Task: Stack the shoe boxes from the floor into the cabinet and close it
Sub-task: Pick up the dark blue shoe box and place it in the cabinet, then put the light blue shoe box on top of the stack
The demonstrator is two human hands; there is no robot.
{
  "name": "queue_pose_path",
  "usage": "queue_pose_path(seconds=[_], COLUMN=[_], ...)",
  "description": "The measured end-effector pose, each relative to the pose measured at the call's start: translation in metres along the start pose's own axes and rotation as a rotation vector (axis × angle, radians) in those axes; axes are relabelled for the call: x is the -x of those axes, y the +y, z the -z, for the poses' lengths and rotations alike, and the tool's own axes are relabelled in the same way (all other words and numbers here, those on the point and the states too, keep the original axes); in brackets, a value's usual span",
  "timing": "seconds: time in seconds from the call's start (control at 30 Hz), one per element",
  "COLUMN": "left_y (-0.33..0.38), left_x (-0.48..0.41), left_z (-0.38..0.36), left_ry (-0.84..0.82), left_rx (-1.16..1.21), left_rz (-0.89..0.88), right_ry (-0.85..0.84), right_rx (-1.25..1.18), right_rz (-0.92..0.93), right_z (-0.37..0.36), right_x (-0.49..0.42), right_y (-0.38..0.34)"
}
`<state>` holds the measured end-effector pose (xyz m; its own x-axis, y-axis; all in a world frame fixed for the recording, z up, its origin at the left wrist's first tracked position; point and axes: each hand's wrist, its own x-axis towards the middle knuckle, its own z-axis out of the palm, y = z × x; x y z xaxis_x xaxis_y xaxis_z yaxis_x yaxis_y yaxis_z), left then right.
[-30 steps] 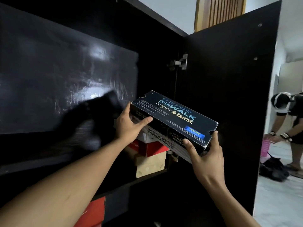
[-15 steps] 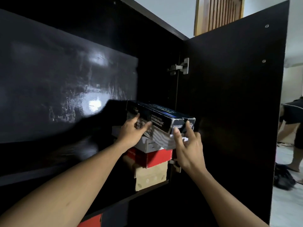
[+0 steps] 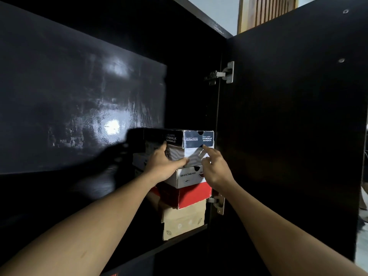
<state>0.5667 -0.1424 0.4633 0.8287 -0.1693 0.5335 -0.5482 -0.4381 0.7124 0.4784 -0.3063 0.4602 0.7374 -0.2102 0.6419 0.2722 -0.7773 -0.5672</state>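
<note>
A dark blue and black shoe box (image 3: 191, 138) sits on top of a stack inside the black cabinet (image 3: 191, 76). Beneath it lie a white box (image 3: 189, 177), a red box (image 3: 191, 197) and a tan cardboard box (image 3: 183, 222). My left hand (image 3: 163, 163) presses flat against the top box's left front corner, fingers spread along its lower white part. My right hand (image 3: 216, 168) touches the box's front face with an extended index finger, holding nothing. The cabinet's right door (image 3: 288, 126) stands open. The far sides of the boxes are lost in darkness.
The cabinet's left door (image 3: 79, 96) is shut and glossy, reflecting light. Two metal hinges (image 3: 225, 73) show on the open door. The shelf edge (image 3: 179, 244) runs under the stack. Pale floor (image 3: 362, 250) shows at the far right beyond the door.
The dark box went from being held tilted in front of the cabinet to resting level on the stack. Both hands shifted from gripping its ends to pushing on its front.
</note>
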Motion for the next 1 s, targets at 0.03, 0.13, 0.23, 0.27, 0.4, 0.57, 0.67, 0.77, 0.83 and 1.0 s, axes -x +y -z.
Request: queue_pose_path(seconds=[0.03, 0.13, 0.23, 0.27, 0.4, 0.57, 0.67, 0.77, 0.83, 1.0], left_y=[0.0, 0.0, -0.002, -0.004, -0.005, 0.007, 0.023, 0.043, 0.058, 0.101], left_x=[-0.003, -0.012, -0.017, -0.02, -0.021, -0.005, 0.007, 0.021, 0.036, 0.093], left_z=[0.0, 0.002, 0.001, 0.0, 0.001, 0.01, 0.015, 0.02, 0.023, 0.022], left_ry=[0.001, -0.014, -0.042, -0.039, -0.052, -0.046, -0.061, -0.074, -0.082, -0.141], left_rx=[-0.003, -0.004, -0.006, -0.012, -0.024, -0.056, -0.089, -0.076, -0.056, -0.084], left_rz=[0.008, 0.016, 0.033, 0.03, 0.035, 0.037, 0.019, 0.023, 0.018, -0.059], right_ry=[-0.016, -0.078, -0.1, -0.1, -0.125, -0.05, -0.025, -0.024, -0.002, 0.038], right_rx=[0.005, 0.05, 0.112, 0.122, 0.12, -0.085, -0.109, -0.071, -0.019, 0.107], right_rz=[-0.003, -0.01, -0.042, -0.045, -0.039, -0.142, -0.15, -0.163, -0.201, -0.293], right_z=[-0.003, -0.013, -0.022, -0.023, -0.016, -0.001, 0.013, 0.041, 0.063, 0.135], right_x=[-0.003, -0.008, -0.015, -0.016, -0.016, -0.008, 0.013, 0.043, 0.061, 0.126], right_y=[0.001, 0.002, 0.006, 0.006, 0.004, -0.001, -0.009, -0.022, -0.023, -0.032])
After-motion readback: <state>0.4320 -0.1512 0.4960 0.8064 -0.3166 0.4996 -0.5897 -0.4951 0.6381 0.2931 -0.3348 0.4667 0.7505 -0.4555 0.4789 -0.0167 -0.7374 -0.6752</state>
